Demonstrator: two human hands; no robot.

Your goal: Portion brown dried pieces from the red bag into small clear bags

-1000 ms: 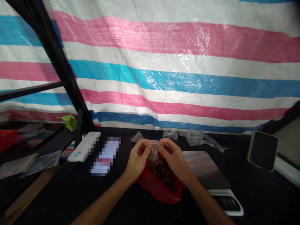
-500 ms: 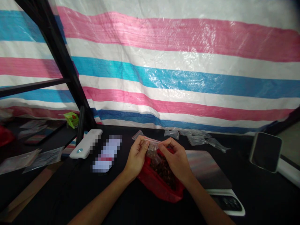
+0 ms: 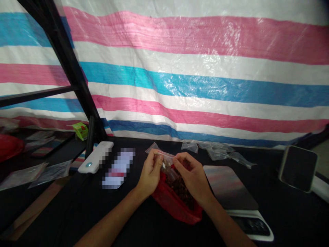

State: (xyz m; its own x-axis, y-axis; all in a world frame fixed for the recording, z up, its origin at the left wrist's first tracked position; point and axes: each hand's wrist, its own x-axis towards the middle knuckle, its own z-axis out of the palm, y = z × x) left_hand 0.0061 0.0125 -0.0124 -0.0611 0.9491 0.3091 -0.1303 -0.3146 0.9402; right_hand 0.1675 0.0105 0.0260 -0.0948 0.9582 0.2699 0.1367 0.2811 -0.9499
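My left hand (image 3: 151,171) and my right hand (image 3: 193,176) both pinch the top edge of a small clear zip bag (image 3: 167,162) holding some dark brown bits. The small bag hangs over a red plastic bag (image 3: 174,202) full of the same dark brown material, which lies on the black table (image 3: 64,212). The fingers of both hands are closed on the zip strip, a short gap apart.
A kitchen scale (image 3: 231,188) stands right of the red bag. Several empty clear bags (image 3: 218,151) lie at the back. A white device (image 3: 95,157) and a blurred-out item (image 3: 118,168) lie to the left. A dark square object (image 3: 298,168) stands far right. A striped tarp hangs behind.
My hands have drawn closer together along the small bag's top edge. The view has shifted slightly.
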